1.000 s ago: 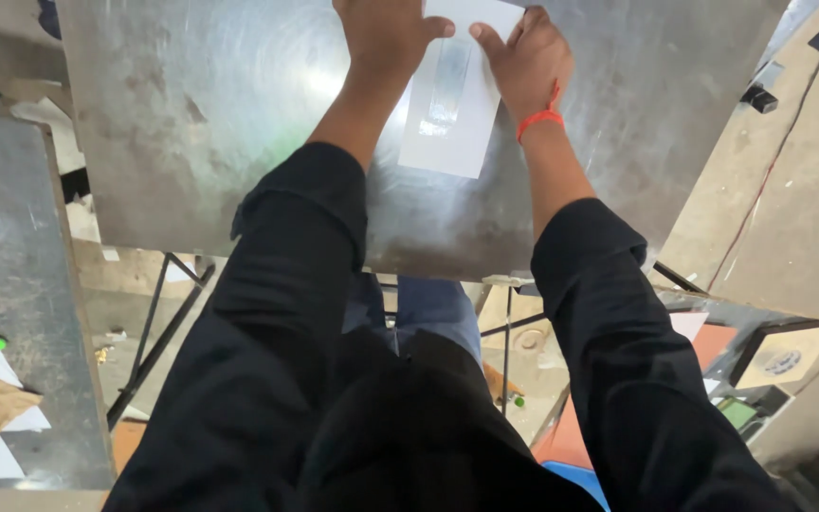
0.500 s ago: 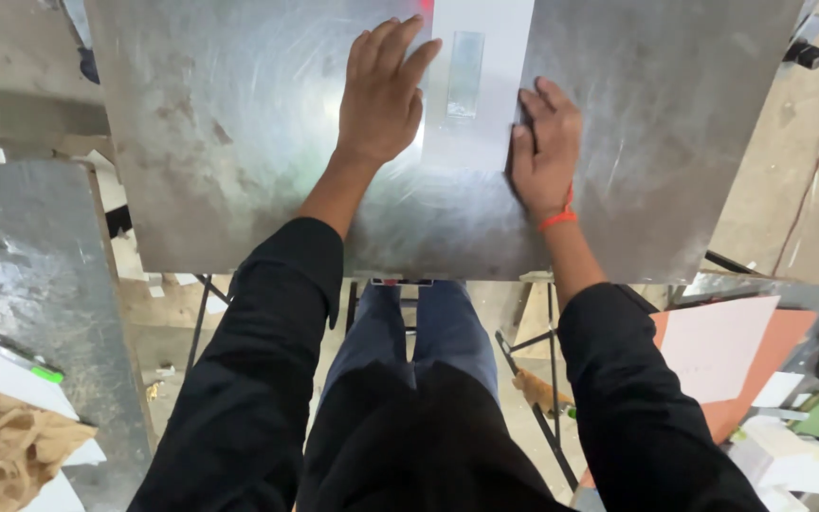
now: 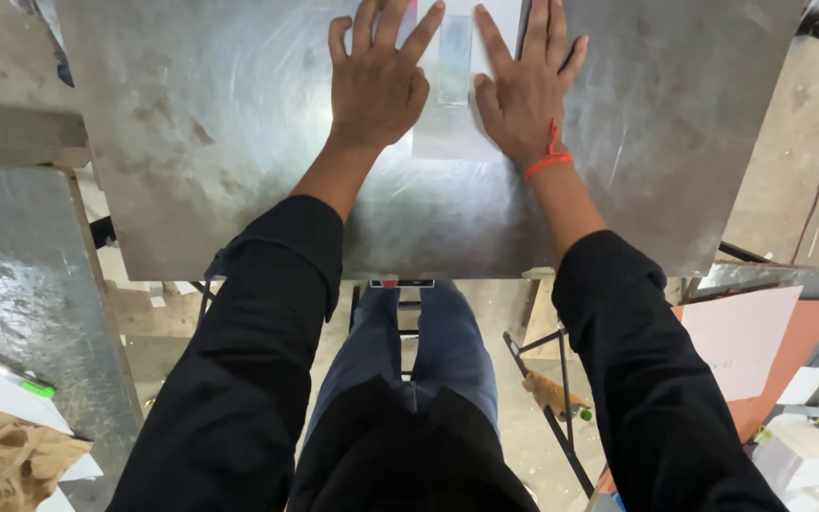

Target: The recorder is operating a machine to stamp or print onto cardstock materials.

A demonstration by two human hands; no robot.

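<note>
— Where the grey side bench (image 3: 21, 313) runs along the left edge: crumpled brown cloth (image 3: 7, 465) at the near corner, white sheets beside it, a green-tipped pen (image 3: 11, 376) lying across them.

— And on the steel table (image 3: 191, 142)?

— Left hand (image 3: 376, 90) laid flat, fingers spread, palm down, gripping nothing; fingertips just over the left edge of the white sheet (image 3: 452, 133).

— The sheet itself?

— Flat on the steel at the far middle, between both hands, with a pale shiny strip (image 3: 454, 59) down its centre.

— Further right?

— Right hand (image 3: 523, 95) likewise open and flat, pressing the sheet's right part, red thread (image 3: 547, 163) round the wrist. Pink and orange boards (image 3: 751, 337) low at the right.
</note>
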